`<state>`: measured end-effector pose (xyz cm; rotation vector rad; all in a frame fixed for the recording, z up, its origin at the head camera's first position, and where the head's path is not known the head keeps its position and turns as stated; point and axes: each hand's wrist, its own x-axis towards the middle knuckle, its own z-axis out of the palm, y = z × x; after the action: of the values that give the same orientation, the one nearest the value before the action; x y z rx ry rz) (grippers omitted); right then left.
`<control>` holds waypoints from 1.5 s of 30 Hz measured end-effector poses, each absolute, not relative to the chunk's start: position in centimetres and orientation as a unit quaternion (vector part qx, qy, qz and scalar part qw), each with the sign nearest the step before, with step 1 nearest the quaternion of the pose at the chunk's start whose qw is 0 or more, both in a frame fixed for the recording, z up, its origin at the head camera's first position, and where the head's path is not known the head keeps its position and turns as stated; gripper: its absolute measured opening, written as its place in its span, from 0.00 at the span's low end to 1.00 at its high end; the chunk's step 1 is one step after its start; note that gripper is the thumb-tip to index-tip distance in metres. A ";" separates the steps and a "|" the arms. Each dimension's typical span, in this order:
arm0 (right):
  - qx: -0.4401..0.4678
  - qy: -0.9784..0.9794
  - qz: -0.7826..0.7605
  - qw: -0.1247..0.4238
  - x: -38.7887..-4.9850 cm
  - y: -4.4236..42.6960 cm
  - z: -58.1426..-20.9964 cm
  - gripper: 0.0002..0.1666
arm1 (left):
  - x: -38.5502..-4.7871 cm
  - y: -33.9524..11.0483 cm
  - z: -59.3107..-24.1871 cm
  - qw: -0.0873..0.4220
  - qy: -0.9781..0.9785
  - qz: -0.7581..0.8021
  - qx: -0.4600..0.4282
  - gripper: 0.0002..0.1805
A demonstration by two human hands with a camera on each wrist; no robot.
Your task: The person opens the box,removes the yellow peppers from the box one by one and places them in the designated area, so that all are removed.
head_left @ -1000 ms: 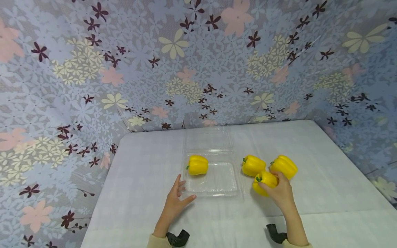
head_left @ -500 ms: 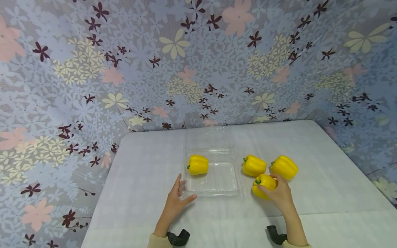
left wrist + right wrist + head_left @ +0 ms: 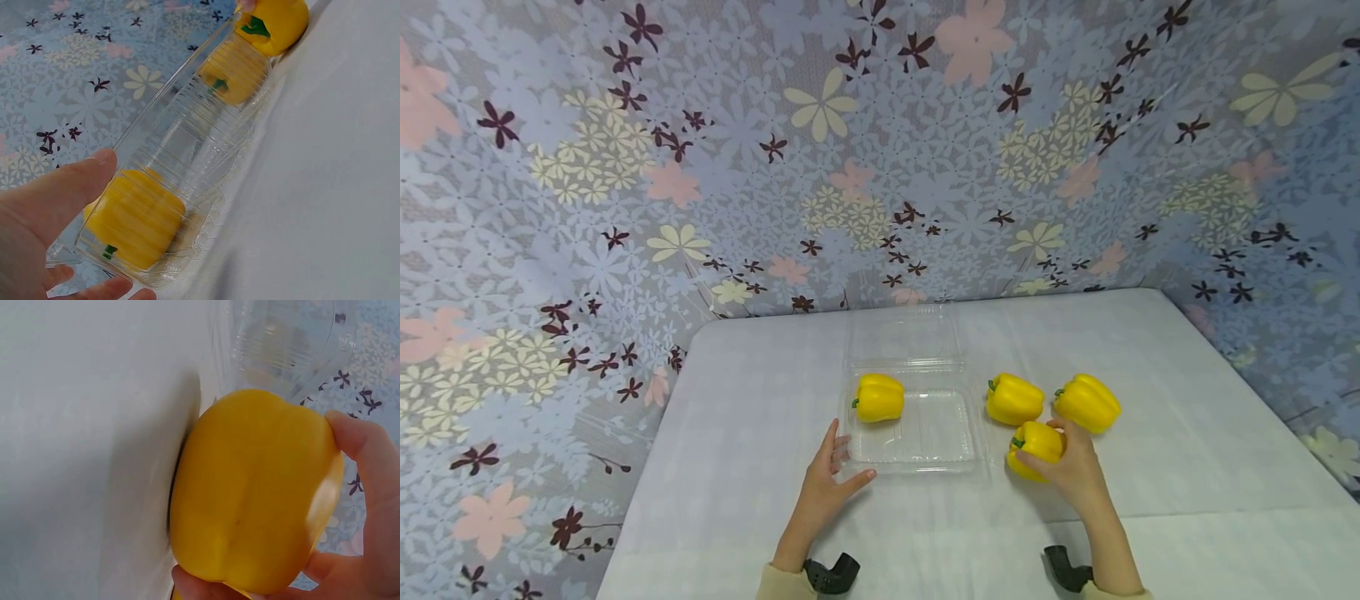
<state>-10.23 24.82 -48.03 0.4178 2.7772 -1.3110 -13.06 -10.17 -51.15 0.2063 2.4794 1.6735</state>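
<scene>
My right hand grips a yellow bell pepper to the right of the clear plastic container, thumb and fingers on its sides. Filling the right wrist view, that same pepper sits close to the white cloth; whether it touches the cloth I cannot tell. My left hand lies spread at the front left corner of the clear container, its thumb by the front rim in the left wrist view. Inside the container's left half is another yellow pepper, with its green stem towards the left.
Two more yellow peppers, one nearer and one farther right, lie behind my right hand. The container's lid is folded back towards the wall. A white cloth covers the table, with a flowered backdrop behind.
My right hand has shifted the gripped pepper slightly left and towards me, away from the two beside it. My left hand has stayed in place.
</scene>
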 end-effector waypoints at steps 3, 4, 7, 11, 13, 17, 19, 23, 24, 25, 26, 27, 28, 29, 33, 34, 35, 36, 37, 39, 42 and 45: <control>0.131 0.896 -0.423 0.024 -10.2 24.9 -47.9 0.47 | -13.1 -10.2 -51.3 0.069 0.826 0.554 0.073 0.53; 0.130 0.897 -0.421 0.025 -10.1 24.9 -47.9 0.47 | -13.1 -10.2 -51.3 0.068 0.827 0.553 0.074 0.53; 0.130 0.899 -0.417 0.030 -10.1 25.0 -47.8 0.48 | -13.2 -10.2 -51.4 0.066 0.829 0.551 0.073 0.54; 0.132 0.901 -0.411 0.039 -10.1 25.1 -47.8 0.49 | -13.2 -10.2 -51.6 0.067 0.831 0.549 0.068 0.54; 0.132 0.902 -0.409 0.041 -10.1 25.1 -47.6 0.49 | -13.2 -10.2 -51.7 0.067 0.831 0.548 0.068 0.54; 0.122 0.906 -0.404 0.022 -10.1 25.0 -46.8 0.47 | -13.2 -10.3 -51.7 0.067 0.831 0.548 0.069 0.54; 0.114 0.909 -0.401 0.007 -10.2 25.0 -46.3 0.46 | -13.1 -10.3 -51.7 0.068 0.831 0.549 0.067 0.54; 0.098 0.912 -0.398 -0.013 -10.5 24.8 -45.2 0.47 | -13.1 -10.3 -51.5 0.069 0.830 0.550 0.066 0.54; 0.096 0.912 -0.398 -0.014 -10.6 24.7 -44.9 0.48 | -13.1 -10.3 -51.5 0.068 0.830 0.550 0.067 0.54; 0.094 0.912 -0.399 -0.014 -10.8 24.6 -44.7 0.48 | -13.1 -10.3 -51.5 0.068 0.830 0.550 0.068 0.54; 0.093 0.912 -0.399 -0.014 -10.9 24.5 -44.5 0.49 | -13.1 -10.3 -51.5 0.069 0.830 0.550 0.066 0.54; 0.091 0.912 -0.399 -0.016 -11.0 24.4 -44.3 0.48 | -13.1 -10.3 -51.5 0.068 0.829 0.550 0.067 0.54; 0.089 0.912 -0.400 -0.017 -11.2 24.3 -44.1 0.48 | -13.1 -10.3 -51.5 0.068 0.828 0.552 0.068 0.53; 0.089 0.912 -0.401 -0.017 -11.4 24.1 -43.9 0.47 | -13.2 -10.3 -51.5 0.067 0.828 0.553 0.069 0.53; 0.087 0.911 -0.403 -0.014 -12.2 23.2 -43.4 0.44 | -13.2 -10.4 -51.6 0.068 0.825 0.556 0.069 0.54; 0.087 0.910 -0.405 -0.012 -12.4 22.9 -43.2 0.43 | -13.2 -10.4 -51.6 0.069 0.824 0.558 0.068 0.54; 0.086 0.910 -0.406 -0.008 -12.7 22.6 -43.1 0.42 | -13.2 -10.4 -51.6 0.069 0.824 0.559 0.067 0.54; 0.083 0.909 -0.408 -0.008 -12.9 22.2 -42.9 0.42 | -13.2 -10.4 -51.6 0.069 0.824 0.559 0.065 0.55; 0.078 0.907 -0.413 -0.009 -13.2 21.8 -42.8 0.41 | -13.2 -10.4 -51.6 0.070 0.823 0.560 0.063 0.55; 0.066 0.904 -0.422 -0.010 -13.7 20.9 -42.5 0.41 | -13.2 -10.4 -51.5 0.069 0.824 0.559 0.064 0.54; 0.045 0.895 -0.443 -0.009 -14.3 19.7 -42.3 0.40 | -13.1 -10.4 -51.5 0.070 0.824 0.558 0.066 0.54; 0.030 0.887 -0.461 -0.005 -14.9 18.4 -42.3 0.40 | -13.1 -10.3 -51.3 0.071 0.823 0.560 0.070 0.53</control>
<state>-14.87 18.41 -42.27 0.0946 2.7951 -1.4510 -13.13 -10.28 -51.33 0.2103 2.4739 1.6834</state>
